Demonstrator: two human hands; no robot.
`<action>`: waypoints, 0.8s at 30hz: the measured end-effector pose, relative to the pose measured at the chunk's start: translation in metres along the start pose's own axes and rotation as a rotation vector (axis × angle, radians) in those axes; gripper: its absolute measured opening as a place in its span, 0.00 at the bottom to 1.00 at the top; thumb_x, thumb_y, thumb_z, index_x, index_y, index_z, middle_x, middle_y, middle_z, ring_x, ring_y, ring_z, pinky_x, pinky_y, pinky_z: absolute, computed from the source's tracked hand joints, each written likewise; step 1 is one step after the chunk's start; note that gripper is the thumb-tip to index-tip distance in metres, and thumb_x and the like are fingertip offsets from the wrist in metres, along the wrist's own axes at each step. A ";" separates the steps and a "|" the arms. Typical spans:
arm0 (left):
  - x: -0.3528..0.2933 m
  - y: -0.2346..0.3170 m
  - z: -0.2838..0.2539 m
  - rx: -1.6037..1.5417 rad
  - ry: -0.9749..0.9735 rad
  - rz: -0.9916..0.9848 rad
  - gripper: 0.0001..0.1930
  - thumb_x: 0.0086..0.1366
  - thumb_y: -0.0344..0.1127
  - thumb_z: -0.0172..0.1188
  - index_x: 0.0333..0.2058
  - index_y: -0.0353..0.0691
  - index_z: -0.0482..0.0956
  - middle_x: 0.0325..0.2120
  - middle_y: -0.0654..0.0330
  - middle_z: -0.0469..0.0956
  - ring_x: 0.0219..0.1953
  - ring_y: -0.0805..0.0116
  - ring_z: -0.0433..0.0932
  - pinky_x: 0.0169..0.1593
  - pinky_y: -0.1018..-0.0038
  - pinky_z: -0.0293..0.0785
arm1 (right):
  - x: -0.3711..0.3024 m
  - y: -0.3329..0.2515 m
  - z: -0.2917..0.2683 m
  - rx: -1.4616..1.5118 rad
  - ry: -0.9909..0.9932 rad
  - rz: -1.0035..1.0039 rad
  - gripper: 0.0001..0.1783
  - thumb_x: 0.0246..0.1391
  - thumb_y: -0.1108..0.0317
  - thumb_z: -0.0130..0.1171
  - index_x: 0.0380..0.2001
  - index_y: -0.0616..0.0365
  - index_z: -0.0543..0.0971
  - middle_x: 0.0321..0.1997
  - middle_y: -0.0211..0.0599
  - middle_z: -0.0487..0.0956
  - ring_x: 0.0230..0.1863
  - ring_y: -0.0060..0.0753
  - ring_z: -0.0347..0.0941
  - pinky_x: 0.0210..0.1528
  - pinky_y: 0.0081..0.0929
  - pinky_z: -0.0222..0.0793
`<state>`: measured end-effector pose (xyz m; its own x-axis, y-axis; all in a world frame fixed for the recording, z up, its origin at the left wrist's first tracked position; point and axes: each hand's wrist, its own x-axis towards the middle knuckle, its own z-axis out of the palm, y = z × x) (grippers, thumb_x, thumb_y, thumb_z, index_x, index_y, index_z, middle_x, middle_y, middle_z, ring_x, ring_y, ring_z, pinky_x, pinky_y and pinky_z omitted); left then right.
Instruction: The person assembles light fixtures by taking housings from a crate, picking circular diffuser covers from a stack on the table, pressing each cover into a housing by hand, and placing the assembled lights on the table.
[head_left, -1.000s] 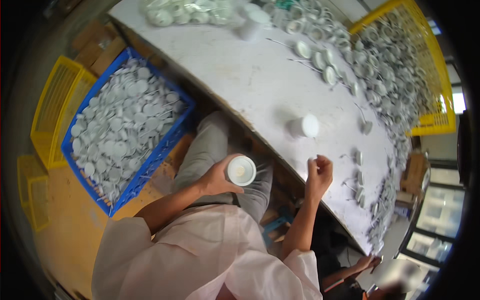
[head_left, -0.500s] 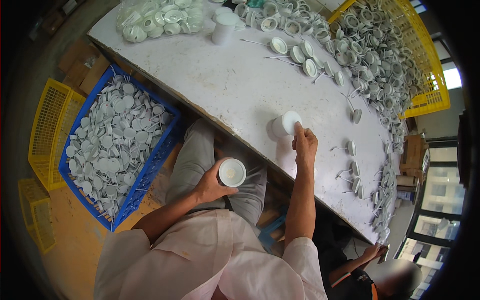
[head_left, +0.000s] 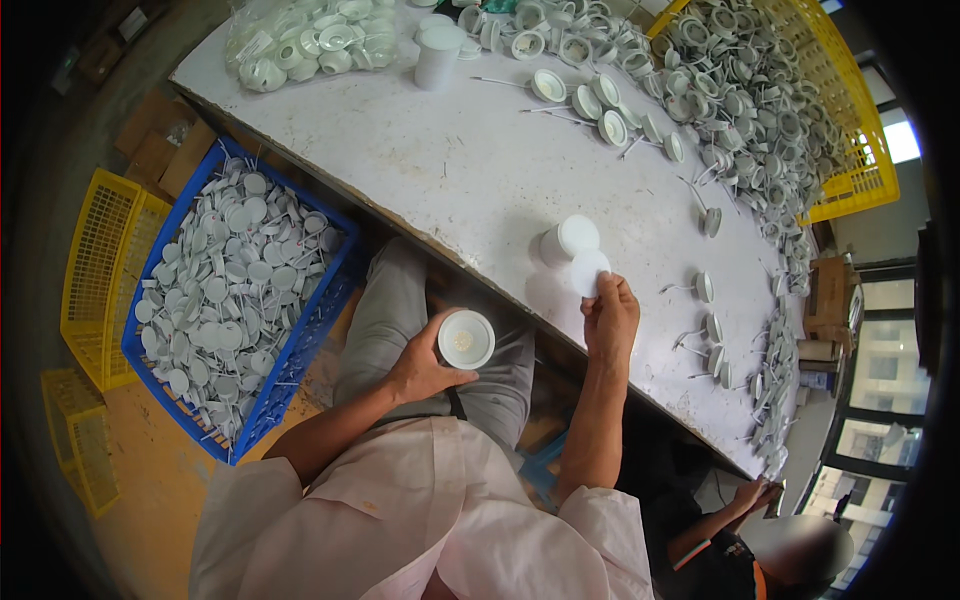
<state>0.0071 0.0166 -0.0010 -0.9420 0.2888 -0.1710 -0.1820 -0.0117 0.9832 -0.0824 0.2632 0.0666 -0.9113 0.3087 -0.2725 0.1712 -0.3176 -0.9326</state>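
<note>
My left hand (head_left: 425, 362) is wrapped round a white round downlight housing (head_left: 467, 340) above my lap, its open face up with a yellowish dotted centre. Over the table's near part, my right hand (head_left: 611, 312) pinches a thin white disc (head_left: 589, 272) between thumb and fingers. Just behind that disc stands a white cylindrical stack of discs (head_left: 571, 238), partly covered by it. A second white cylinder (head_left: 438, 60) is at the far side of the table, beside a clear plastic bag of white round parts (head_left: 312, 42).
Left of my legs, a blue basket (head_left: 290, 405) holds many white discs with wires. Yellow crates (head_left: 100, 275) stand beyond it. Wired round fittings (head_left: 750, 130) heap along the table's (head_left: 420, 160) far right, by a yellow basket (head_left: 868, 185). Another person (head_left: 720, 540) sits at lower right.
My right hand has drawn a disc off the top of the stack and moved slightly toward me with it. The left hand keeps the housing in nearly the same place.
</note>
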 end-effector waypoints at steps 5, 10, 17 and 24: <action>0.016 0.015 0.002 -0.032 -0.025 0.051 0.45 0.44 0.27 0.73 0.60 0.35 0.57 0.51 0.58 0.70 0.54 0.71 0.68 0.58 0.74 0.64 | -0.033 0.023 0.005 0.124 -0.067 0.069 0.02 0.55 0.78 0.54 0.32 0.60 0.72 0.26 0.32 0.76 0.23 0.22 0.72 0.26 0.17 0.69; 0.031 0.014 0.006 -0.196 -0.141 0.052 0.47 0.46 0.27 0.73 0.61 0.34 0.52 0.54 0.58 0.65 0.57 0.70 0.64 0.59 0.71 0.64 | -0.073 0.043 0.002 -0.477 -0.048 -0.408 0.09 0.50 0.79 0.57 0.37 0.62 0.76 0.29 0.38 0.78 0.28 0.30 0.74 0.32 0.22 0.71; 0.026 0.028 0.015 -0.249 -0.189 0.042 0.39 0.56 0.37 0.66 0.61 0.33 0.53 0.53 0.55 0.65 0.55 0.69 0.65 0.59 0.71 0.65 | -0.089 0.052 0.002 -1.074 -0.331 -1.267 0.21 0.30 0.78 0.59 0.36 0.58 0.80 0.43 0.35 0.78 0.36 0.36 0.74 0.34 0.28 0.72; 0.022 0.034 0.019 -0.204 -0.132 0.007 0.32 0.62 0.36 0.59 0.59 0.32 0.55 0.49 0.54 0.69 0.51 0.69 0.69 0.51 0.74 0.71 | -0.095 0.057 0.007 -1.076 -0.332 -1.257 0.22 0.30 0.81 0.59 0.37 0.61 0.79 0.45 0.38 0.78 0.40 0.40 0.74 0.39 0.29 0.71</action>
<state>-0.0143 0.0403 0.0297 -0.9008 0.4107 -0.1408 -0.2412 -0.2037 0.9489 0.0110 0.2102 0.0410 -0.6821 -0.3556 0.6389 -0.6382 0.7160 -0.2829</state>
